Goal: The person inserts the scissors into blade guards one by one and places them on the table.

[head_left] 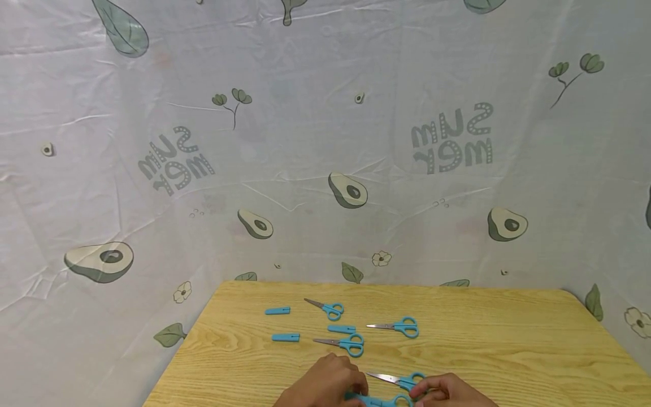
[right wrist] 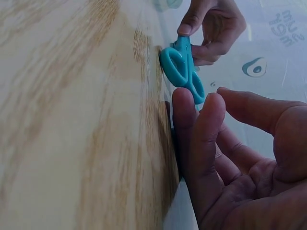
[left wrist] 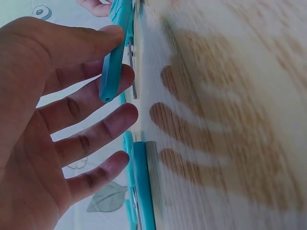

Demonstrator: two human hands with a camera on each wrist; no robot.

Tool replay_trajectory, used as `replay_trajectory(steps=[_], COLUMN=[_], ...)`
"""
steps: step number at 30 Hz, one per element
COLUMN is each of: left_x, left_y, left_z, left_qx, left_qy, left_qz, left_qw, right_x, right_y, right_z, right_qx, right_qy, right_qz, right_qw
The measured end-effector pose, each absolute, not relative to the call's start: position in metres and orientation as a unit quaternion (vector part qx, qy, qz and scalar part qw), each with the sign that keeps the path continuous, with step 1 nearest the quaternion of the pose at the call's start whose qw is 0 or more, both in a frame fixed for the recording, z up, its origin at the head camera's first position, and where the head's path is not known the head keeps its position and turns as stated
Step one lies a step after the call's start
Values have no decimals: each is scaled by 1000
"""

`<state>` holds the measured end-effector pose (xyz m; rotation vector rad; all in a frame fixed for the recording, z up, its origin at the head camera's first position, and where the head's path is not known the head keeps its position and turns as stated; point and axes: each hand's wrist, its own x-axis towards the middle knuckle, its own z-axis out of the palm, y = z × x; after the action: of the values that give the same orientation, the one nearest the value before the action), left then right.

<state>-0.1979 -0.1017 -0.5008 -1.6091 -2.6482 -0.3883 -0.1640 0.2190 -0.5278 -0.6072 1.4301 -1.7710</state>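
At the table's near edge my left hand [head_left: 328, 381] pinches the light-blue sheath [left wrist: 112, 72] of a pair of scissors [right wrist: 182, 69] between thumb and fingers. The sheath covers the blades, and the blue handle loops point toward my right hand [head_left: 450, 391]. My right hand's fingertips are right by those loops, with thumb and fingers apart in the right wrist view. Just beyond the sheathed pair lies a second pair of scissors [head_left: 391, 378] with bare blades pointing left. In the head view the right fingertips overlap its handle.
Farther back on the wooden table [head_left: 488, 328] lie more unsheathed blue scissors, one pair in the middle [head_left: 351, 344], one right [head_left: 405, 327] and one at the back [head_left: 333, 310]. Loose blue sheaths lie near them: front left [head_left: 286, 337], back left [head_left: 277, 311] and centre [head_left: 342, 329]. A printed curtain [head_left: 305, 141] hangs behind.
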Motion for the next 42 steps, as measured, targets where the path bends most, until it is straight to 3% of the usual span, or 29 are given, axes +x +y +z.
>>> replay_trajectory(steps=[7, 22, 28, 35, 42], left_x=[-197, -193, -196, -195, -195], left_y=[-104, -113, -115, -116, -116], left_z=[-502, -501, -503, -503, -500], left_qx=[-512, -481, -498, -494, -496], left_qy=[-850, -870, -862, -863, -862], left_qz=[-127, -106, -97, -105, -98], left_qw=[6, -14, 3, -3, 15], right_x=[-165, -164, -158, -162, -154], right_y=[220, 225, 225, 227, 228], right_z=[-530, -530, -526, -527, -519], right_qx=[-256, -266, -228, -230, -209], right_qy=[593, 563, 612, 571, 591], right_qz=[-675, -683, -668, -686, -694], right_qw=[357, 381, 357, 389, 354])
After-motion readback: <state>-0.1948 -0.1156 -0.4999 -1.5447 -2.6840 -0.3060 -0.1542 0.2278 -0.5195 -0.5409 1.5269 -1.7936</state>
